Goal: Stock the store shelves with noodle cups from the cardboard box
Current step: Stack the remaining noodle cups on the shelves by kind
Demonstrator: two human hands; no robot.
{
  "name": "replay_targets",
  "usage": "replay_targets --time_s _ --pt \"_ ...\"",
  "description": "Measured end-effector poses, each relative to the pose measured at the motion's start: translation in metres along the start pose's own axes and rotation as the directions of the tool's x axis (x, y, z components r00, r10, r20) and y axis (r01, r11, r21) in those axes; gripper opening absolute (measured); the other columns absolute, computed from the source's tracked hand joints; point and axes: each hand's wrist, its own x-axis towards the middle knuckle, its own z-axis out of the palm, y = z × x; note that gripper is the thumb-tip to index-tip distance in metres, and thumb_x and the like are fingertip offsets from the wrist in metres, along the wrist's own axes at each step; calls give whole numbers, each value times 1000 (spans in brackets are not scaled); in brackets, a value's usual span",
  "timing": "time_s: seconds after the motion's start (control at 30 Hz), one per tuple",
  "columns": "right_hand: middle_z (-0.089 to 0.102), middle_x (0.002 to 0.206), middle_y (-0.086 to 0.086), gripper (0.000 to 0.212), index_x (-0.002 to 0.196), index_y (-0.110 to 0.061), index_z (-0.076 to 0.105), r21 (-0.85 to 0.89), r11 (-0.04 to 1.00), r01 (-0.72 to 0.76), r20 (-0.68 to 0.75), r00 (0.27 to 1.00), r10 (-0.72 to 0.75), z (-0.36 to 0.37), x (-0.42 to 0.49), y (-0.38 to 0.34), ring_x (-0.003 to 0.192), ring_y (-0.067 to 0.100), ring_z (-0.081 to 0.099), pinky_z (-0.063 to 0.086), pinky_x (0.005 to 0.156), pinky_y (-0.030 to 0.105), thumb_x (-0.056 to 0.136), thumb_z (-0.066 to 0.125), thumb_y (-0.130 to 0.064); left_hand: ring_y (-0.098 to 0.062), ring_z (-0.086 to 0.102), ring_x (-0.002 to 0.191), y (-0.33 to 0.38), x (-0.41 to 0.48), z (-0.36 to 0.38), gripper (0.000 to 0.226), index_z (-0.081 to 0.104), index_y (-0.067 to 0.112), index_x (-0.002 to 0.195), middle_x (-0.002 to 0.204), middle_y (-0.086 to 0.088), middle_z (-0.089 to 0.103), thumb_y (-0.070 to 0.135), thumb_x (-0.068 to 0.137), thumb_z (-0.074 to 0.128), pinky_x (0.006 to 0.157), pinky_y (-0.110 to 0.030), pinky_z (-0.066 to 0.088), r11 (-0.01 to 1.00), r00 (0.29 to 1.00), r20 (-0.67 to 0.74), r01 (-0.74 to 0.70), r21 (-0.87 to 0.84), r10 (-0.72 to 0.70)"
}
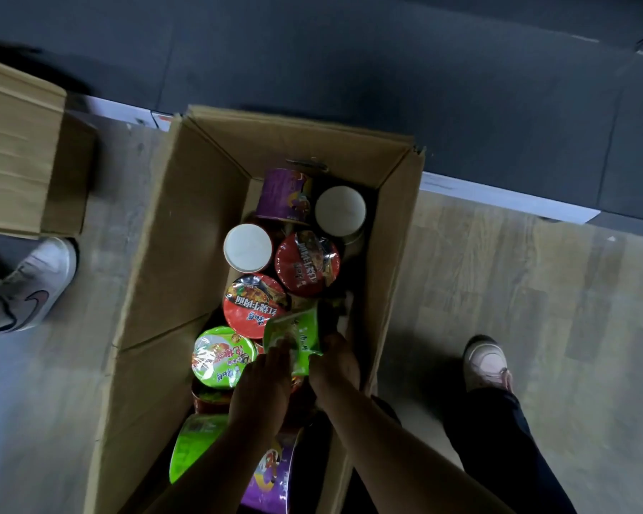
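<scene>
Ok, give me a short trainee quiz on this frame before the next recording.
1. True or false: the left hand and right hand both touch the same green cup.
2. How many cups in the cardboard box show a plain white bottom? A one, B two, C four.
3. Fill in: the cup lying sideways at the box's far end is ___.
Key: 1 true; 2 B, two white bottoms; 3 purple cup.

We see arms (398, 435) bare down to the frame's bottom edge | left hand (260, 391) and right hand (335, 365) bare | trousers (498, 450) on our right leg: dark, near-black, full length | shoe (486, 361) below them: pale sneaker, rounded toe | markings too blurred to read
</scene>
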Motion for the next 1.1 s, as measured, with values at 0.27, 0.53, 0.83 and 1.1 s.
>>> replay_targets --time_s 0.27,0.53,0.83,1.1 --pt "61 125 7 35 123 -13 60 -85 971 221 -13 975 -223 -4 7 -2 116 20 56 40 94 23 96 40 -7 -28 65 82 -18 12 -18 67 46 11 139 97 -9 65 9 76 69 62 -35 51 993 991 65 117 -24 -116" --pt "67 118 2 34 115 -24 67 -179 876 448 84 894 -440 -34 -19 -17 111 19 60 47 93 27 91 47 -13 -30 64 105 -15 6 -41 56 43 25 137 139 -9 52 24 82 58 74 -40 58 917 981 -175 10 -399 -87" --pt "68 114 4 29 111 -18 71 -99 782 615 87 789 -609 -106 -68 -45 108 19 60 42 84 19 90 52 -11 -7 62 92 -1 -4 -129 35 50 33 115 101 7 72 28 81 53 80 -13 45 893 934 -351 -97 -439 -71" --pt "70 108 6 23 106 -9 72 -139 690 711 14 698 -716 -192 -136 -53 100 17 63 33 75 2 89 58 -4 23 52 98 38 -42 -230 38 46 73 105 101 54 49 41 87 56 80 -1 39 793 945 -325 -221 -567 31"
